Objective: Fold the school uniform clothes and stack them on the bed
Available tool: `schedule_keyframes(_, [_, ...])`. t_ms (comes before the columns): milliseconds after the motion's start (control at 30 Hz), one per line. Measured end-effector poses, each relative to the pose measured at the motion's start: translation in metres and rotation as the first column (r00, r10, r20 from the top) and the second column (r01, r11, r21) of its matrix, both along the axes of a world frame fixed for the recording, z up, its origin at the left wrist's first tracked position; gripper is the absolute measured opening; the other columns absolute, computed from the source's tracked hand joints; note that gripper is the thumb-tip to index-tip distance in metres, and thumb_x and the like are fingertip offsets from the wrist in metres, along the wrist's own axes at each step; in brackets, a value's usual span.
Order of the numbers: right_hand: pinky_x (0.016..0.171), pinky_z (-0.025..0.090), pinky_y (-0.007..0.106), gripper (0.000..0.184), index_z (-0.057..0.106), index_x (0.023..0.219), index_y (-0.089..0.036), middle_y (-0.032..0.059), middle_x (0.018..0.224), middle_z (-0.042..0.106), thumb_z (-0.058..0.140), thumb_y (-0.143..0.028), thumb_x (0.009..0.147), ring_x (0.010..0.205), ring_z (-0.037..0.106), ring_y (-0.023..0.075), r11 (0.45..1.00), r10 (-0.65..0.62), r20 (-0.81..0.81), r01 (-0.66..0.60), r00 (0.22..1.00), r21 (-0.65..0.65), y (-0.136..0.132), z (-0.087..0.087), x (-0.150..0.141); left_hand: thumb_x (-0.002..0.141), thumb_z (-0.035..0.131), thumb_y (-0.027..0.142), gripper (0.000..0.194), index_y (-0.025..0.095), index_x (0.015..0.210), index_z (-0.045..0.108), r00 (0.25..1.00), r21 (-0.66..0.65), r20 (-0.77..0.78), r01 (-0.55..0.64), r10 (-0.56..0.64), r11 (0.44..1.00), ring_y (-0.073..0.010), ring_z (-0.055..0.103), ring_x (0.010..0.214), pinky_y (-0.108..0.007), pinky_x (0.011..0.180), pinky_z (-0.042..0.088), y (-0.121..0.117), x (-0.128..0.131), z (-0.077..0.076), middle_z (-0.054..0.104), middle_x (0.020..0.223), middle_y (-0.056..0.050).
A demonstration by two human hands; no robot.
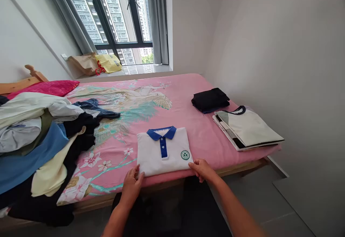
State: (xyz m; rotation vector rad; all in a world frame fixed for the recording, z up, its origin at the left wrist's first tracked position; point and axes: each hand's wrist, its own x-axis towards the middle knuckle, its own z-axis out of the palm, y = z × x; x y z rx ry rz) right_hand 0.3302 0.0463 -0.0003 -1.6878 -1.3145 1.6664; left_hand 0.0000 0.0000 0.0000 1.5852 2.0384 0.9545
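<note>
A white polo shirt with a blue collar and button placket lies folded into a flat rectangle near the bed's front edge. On its lower right part is a round green badge. My left hand is at the shirt's near left corner, thumb and fingers closed on the fabric. At the near right corner, my right hand pinches the edge, the other fingers curled below. The collar points away from me.
Loose clothes are heaped on the left of the bed. To the right sit folded black clothing and a stack of folded light shirts. Paper bags stand on the windowsill; a wall borders the right side.
</note>
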Motion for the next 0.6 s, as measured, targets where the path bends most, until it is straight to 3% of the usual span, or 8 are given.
schedule_keyframes(133, [0.031, 0.039, 0.019, 0.029, 0.041, 0.076, -0.020, -0.0074, 0.047, 0.048, 0.053, -0.046, 0.078, 0.033, 0.043, 0.0077, 0.998, -0.067, -0.131, 0.069, 0.989, 0.008, -0.005, -0.007, -0.003, 0.069, 0.053, 0.049, 0.049, 0.014, 0.102, 0.058, 0.996, -0.166, 0.039, -0.071, 0.078, 0.984, -0.0280, 0.059, 0.098, -0.041, 0.088, 0.044, 0.017, -0.011, -0.001, 0.065, 0.102, -0.012])
schedule_keyframes(233, [0.032, 0.040, 0.019, 0.030, 0.041, 0.079, -0.020, -0.0063, 0.049, 0.051, 0.052, -0.048, 0.079, 0.034, 0.046, 0.0088, 0.996, -0.086, -0.118, 0.082, 0.989, -0.033, -0.008, -0.013, -0.003, 0.064, 0.060, 0.051, 0.046, 0.015, 0.094, 0.060, 0.986, -0.285, 0.155, -0.015, 0.062, 0.958, -0.0279, 0.063, 0.090, -0.038, 0.081, 0.046, 0.022, -0.019, 0.002, 0.068, 0.094, -0.010])
schedule_keyframes(433, [0.037, 0.044, 0.022, 0.033, 0.044, 0.081, -0.019, -0.0046, 0.054, 0.053, 0.045, -0.052, 0.081, 0.037, 0.048, 0.0089, 0.997, -0.074, -0.097, 0.076, 0.993, 0.019, -0.003, -0.008, -0.008, 0.056, 0.067, 0.053, 0.047, 0.015, 0.083, 0.062, 0.901, -0.287, 0.433, 0.126, 0.011, 0.949, -0.0254, 0.065, 0.085, -0.032, 0.075, 0.049, 0.024, -0.027, 0.000, 0.071, 0.087, -0.007])
schedule_keyframes(533, [0.039, 0.042, 0.021, 0.026, 0.045, 0.076, -0.019, -0.0051, 0.050, 0.049, 0.048, -0.044, 0.080, 0.038, 0.047, 0.0099, 0.984, -0.159, -0.030, 0.161, 0.987, 0.071, -0.002, -0.009, -0.010, 0.057, 0.067, 0.055, 0.048, 0.017, 0.086, 0.062, 0.899, -0.282, 0.438, 0.130, 0.007, 0.951, -0.0239, 0.065, 0.086, -0.031, 0.076, 0.049, 0.024, -0.029, -0.002, 0.071, 0.088, -0.004])
schedule_keyframes(600, [0.046, 0.045, 0.023, 0.019, 0.048, 0.081, -0.018, -0.0041, 0.054, 0.050, 0.052, -0.037, 0.078, 0.045, 0.050, 0.0115, 0.951, -0.267, 0.053, 0.254, 0.962, 0.179, 0.000, -0.011, -0.003, 0.056, 0.065, 0.057, 0.049, 0.019, 0.087, 0.063, 0.928, -0.327, 0.372, 0.093, 0.038, 0.940, -0.0241, 0.065, 0.084, -0.032, 0.075, 0.049, 0.024, -0.030, 0.000, 0.071, 0.084, -0.003])
